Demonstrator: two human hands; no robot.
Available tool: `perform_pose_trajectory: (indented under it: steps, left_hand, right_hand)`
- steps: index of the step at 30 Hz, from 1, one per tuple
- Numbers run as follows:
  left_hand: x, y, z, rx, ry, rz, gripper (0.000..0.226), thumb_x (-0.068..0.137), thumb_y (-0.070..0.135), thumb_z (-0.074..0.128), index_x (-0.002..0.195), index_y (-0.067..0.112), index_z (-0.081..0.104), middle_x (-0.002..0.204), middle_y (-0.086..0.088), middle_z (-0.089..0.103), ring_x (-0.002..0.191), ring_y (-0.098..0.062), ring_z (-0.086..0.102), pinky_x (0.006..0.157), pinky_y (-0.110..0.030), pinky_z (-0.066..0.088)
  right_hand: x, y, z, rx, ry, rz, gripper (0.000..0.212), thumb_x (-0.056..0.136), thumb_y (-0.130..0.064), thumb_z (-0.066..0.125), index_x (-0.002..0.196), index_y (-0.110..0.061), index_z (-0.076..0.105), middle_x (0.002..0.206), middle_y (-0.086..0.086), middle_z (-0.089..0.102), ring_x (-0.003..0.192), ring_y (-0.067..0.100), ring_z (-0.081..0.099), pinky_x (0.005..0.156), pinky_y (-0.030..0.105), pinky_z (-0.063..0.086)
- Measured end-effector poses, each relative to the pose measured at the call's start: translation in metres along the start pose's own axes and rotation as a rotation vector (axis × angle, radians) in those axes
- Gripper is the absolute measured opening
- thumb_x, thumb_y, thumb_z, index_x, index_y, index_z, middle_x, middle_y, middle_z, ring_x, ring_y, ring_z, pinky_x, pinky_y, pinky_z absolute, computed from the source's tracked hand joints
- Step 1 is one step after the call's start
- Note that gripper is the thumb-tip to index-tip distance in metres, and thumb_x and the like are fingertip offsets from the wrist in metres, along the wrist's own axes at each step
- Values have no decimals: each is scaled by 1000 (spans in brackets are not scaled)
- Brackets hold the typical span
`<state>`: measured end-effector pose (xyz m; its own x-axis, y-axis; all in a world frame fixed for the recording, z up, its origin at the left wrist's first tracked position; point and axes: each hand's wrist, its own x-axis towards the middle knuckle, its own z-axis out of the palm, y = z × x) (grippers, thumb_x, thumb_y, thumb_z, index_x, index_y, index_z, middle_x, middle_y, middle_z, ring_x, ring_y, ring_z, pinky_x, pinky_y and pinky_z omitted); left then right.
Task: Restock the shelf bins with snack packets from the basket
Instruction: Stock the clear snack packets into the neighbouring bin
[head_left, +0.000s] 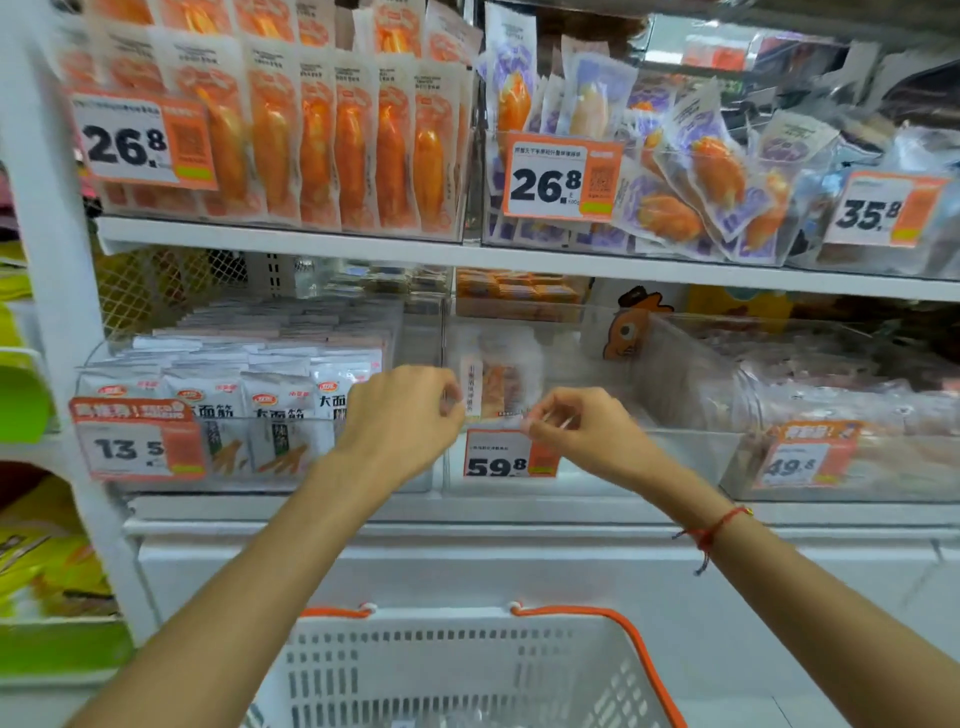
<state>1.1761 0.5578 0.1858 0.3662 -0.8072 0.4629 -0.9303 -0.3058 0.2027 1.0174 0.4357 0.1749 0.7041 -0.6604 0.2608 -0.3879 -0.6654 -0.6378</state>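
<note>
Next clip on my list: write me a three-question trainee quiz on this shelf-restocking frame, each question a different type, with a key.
1. True or false: both hands hold one packet at the middle bin.
2. Which price tag hangs just below that packet? A) 13.5 B) 59.8 C) 35.8
3. Fill in: the basket has handles of the colour ____.

Key:
1. True: the left hand and the right hand each pinch a lower corner of the packet.
2. B, the 59.8 tag.
3. Orange.
</note>
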Motion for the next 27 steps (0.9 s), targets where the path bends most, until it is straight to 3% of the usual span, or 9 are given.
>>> perform_pose_trajectory:
  steps: [4,7,13,15,17,20,22,24,27]
  left_hand:
    - [-64,-18,29,-152,-78,-169,17,90,36,52,102,34,64,96,17,67,99,-4,58,71,-25,40]
    - [-117,-36,66,-181,-224,-296,17,91,34,50,102,37,63,93,13,69,93,-12,64,75,-26,48]
    - [-201,-77,147,-211,-485,-485,27,96,25,42,109,35,64,117,13,64,102,-12,60,82,-26,49]
    - [-222,-86,169,-215,-585,-526,28,99,24,39,114,31,62,123,9,61,105,-16,59,84,-29,48]
    - [-240,-93,190,-242,-678,-549,29,101,21,36,118,28,59,121,5,61,95,-17,61,77,-29,49]
    - [-262,-101,216,-272,-827,-596,33,99,15,38,125,25,55,119,0,61,75,-17,57,61,-24,43]
    - [-276,-102,232,-329,-912,-630,41,97,14,41,137,24,46,137,-1,52,97,-20,61,77,-29,49]
    - [-288,-98,244,-391,-978,-652,50,97,17,44,146,21,35,150,-3,37,124,-22,50,95,-30,45]
    - [-296,-88,255,-340,-973,-654,57,96,25,48,148,17,28,155,-5,25,142,-27,21,111,-35,26]
  right_hand:
    - [-31,12,38,59,-252,38,8,89,-14,63,83,-16,68,72,1,67,57,4,60,56,12,48]
    - [-51,33,82,113,-396,109,8,90,-14,62,84,-16,66,71,1,66,52,-2,60,54,10,46]
    - [-94,78,166,172,-556,253,6,92,-16,60,91,-15,66,73,-3,65,59,1,61,60,13,49]
    - [-108,91,194,158,-577,318,8,91,-14,58,92,-14,66,77,1,66,64,8,62,68,20,53]
    - [-122,108,223,39,-617,374,15,91,-15,56,102,-12,67,91,7,68,75,14,60,77,26,51]
    - [-144,128,261,-130,-642,396,35,92,-19,52,126,-13,53,121,8,54,109,24,55,93,33,46]
    - [-157,136,277,-221,-627,403,51,94,-22,48,142,-14,35,148,12,32,137,32,31,109,39,33]
    - [-168,144,286,-290,-635,434,66,96,-29,47,151,-15,12,158,11,6,146,31,6,117,41,16]
    - [-180,160,300,-204,-627,588,94,92,-44,54,150,-8,-10,159,13,0,147,29,4,117,42,14]
